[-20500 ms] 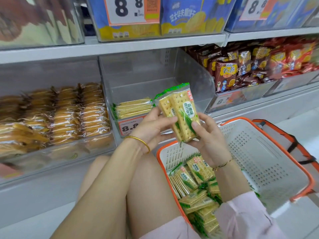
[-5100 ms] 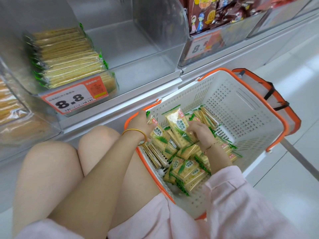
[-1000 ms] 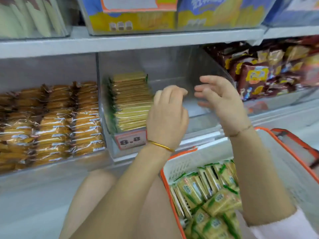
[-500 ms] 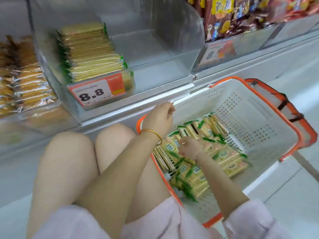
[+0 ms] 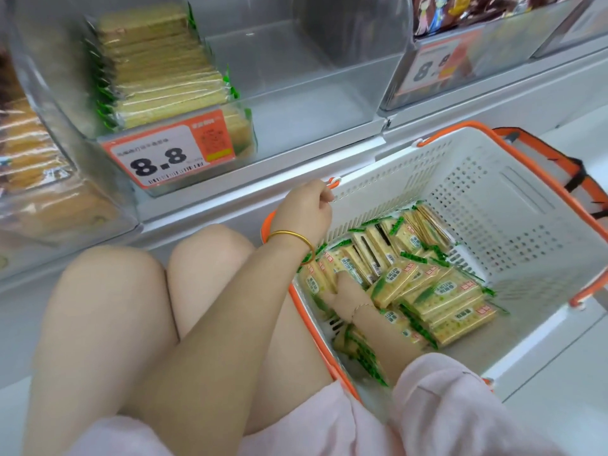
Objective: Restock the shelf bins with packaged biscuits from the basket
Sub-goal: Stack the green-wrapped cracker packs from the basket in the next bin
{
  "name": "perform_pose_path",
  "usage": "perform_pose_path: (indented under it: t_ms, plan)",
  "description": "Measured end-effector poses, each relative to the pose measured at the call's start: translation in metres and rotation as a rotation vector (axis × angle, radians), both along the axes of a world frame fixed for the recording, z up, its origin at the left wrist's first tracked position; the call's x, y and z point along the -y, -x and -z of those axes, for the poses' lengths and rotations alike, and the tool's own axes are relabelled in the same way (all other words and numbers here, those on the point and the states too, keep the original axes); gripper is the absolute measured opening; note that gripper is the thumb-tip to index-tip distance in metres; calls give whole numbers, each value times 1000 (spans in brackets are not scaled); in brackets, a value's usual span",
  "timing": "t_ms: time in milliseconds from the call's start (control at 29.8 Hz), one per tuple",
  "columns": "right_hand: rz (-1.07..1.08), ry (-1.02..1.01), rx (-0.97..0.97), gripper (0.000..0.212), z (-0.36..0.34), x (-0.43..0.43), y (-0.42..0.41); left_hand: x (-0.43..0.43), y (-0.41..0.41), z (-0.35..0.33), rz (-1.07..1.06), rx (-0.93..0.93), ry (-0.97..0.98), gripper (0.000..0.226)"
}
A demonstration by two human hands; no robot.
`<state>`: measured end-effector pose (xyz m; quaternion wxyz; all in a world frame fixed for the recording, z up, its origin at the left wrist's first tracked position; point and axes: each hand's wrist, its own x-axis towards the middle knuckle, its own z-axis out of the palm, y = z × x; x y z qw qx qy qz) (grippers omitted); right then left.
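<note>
Your left hand [image 5: 306,210] curls its fingers over the basket [image 5: 493,225] rim. Your right hand [image 5: 345,287] is pushed down among the biscuit packets [image 5: 444,301] in the basket. Its fingers are hidden, so I cannot tell its grip. 1 stack [image 5: 158,70] stands in the shelf bin [image 5: 312,103].

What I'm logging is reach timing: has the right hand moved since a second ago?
Yes. The right hand dropped from up at the clear shelf bin down into the basket, among the biscuit packs.
</note>
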<state>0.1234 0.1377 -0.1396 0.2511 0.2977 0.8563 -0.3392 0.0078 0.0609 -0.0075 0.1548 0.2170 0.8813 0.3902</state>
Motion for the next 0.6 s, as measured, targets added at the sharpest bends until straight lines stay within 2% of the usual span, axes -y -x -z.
perform_pose_path:
  t_ms: [101,168,235,335,469,603]
  plan:
    - [94,175,-58,45,-44,-22,2,1,2,-2,-31,87,-30,18]
    - [135,242,-153,41,-78,-39,-5,0,1,-3,-16,132,-32,21]
    - [165,299,-282,27,-107,-52,-14,0,-3,-6,37,178,13,39]
    - [207,371,-424,31,-144,-61,-22,3,-11,-10,129,288,63,61]
    - [247,418,-494,41,-181,-68,-27,9,-15,-29,102,469,-153,42]
    - [165,453,-543,50,-220,-67,-20,14,-10,-69,98,414,-310,28]
